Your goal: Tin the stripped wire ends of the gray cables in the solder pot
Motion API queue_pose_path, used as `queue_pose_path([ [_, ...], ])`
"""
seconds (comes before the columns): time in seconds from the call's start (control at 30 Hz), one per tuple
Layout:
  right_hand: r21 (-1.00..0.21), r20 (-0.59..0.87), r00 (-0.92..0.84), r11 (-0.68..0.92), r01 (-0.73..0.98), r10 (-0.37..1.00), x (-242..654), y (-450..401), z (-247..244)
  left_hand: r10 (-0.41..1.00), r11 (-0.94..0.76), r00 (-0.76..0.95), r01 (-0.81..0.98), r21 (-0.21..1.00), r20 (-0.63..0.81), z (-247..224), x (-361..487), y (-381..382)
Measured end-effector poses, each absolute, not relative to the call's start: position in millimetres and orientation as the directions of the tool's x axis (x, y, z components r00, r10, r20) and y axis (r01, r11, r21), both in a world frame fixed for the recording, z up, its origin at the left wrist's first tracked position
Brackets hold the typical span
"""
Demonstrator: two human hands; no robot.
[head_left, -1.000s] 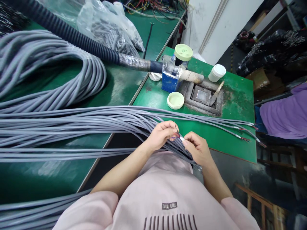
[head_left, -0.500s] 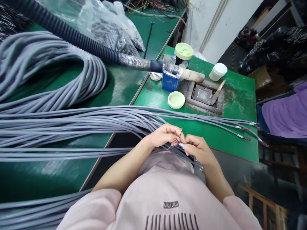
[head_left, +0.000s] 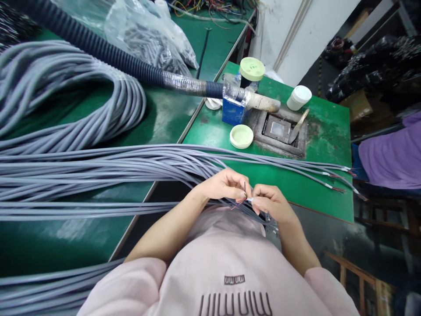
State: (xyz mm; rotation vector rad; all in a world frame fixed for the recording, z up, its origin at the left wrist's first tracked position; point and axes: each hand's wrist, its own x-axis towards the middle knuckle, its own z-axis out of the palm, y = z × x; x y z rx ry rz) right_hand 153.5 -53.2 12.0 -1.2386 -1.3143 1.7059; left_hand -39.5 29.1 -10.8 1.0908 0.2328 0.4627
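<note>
My right hand (head_left: 272, 202) is closed, pinching a grey cable by its white-banded end (head_left: 250, 199). Thin red and dark wires (head_left: 240, 202) fan out of that end toward the left. My left hand (head_left: 226, 184) is closed at these wires, its thumb and forefinger pinched together where one dark wire stands up. The fingertips of both hands nearly meet in front of my chest. Below and behind them hangs a bundle of grey cables (head_left: 164, 169), running in from the left. Several finished-looking cable ends (head_left: 332, 187) with bared coloured wires lie to the right on the green table.
A solder-pot-like square unit (head_left: 279, 131) with a scraper (head_left: 299, 126) on it sits beyond my hands. Around it stand a pale lid (head_left: 241, 137), a white cup (head_left: 299, 97) and a black hose (head_left: 131, 61). Coiled cable (head_left: 125, 101) lies left; a person in purple (head_left: 391, 153) is at right.
My left fingers have closed in nearer to the white-banded end, and the loose wires are spread differently. My right hand keeps its pinch, barely shifted.
</note>
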Motion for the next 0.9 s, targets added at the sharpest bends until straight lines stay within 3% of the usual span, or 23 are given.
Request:
queue_pose_path([
  [0.17, -0.948, -0.311, -0.346, -0.313, 0.051, 0.885, 153.4, -51.9, 11.1, 0.505, 0.310, 0.861, -0.236, 0.921, 0.051, -6.3, -40.9, 30.3],
  [0.47, -0.955, -0.296, -0.333, -0.272, 0.118, 0.895, 154.0, -48.8, 15.4, 0.490, 0.536, 0.871, -0.275, 0.798, -0.029, -21.9, -33.0, 23.0],
  [0.6, -0.954, -0.292, -0.295, -0.253, 0.161, 0.910, 153.7, -50.6, 17.3, 0.561, 0.527, 0.827, -0.321, 0.787, -0.038, -22.7, -31.1, 19.5],
  [0.7, -0.967, -0.200, -0.195, -0.161, 0.197, 0.960, 148.0, -55.2, 19.2, 0.653, 0.458, 0.756, -0.337, 0.823, -0.054, -22.3, -27.5, 17.2],
  [0.77, -0.949, -0.091, -0.128, -0.047, 0.312, 0.988, 142.0, -57.4, 20.1, 0.704, 0.434, 0.706, -0.345, 0.832, -0.074, -21.9, -22.0, 14.6],
  [0.9, -0.788, 0.111, -0.105, 0.152, 0.596, 0.988, 132.7, -56.2, 17.3, 0.720, 0.560, 0.663, -0.381, 0.736, -0.205, -17.6, -7.1, 7.0],
])
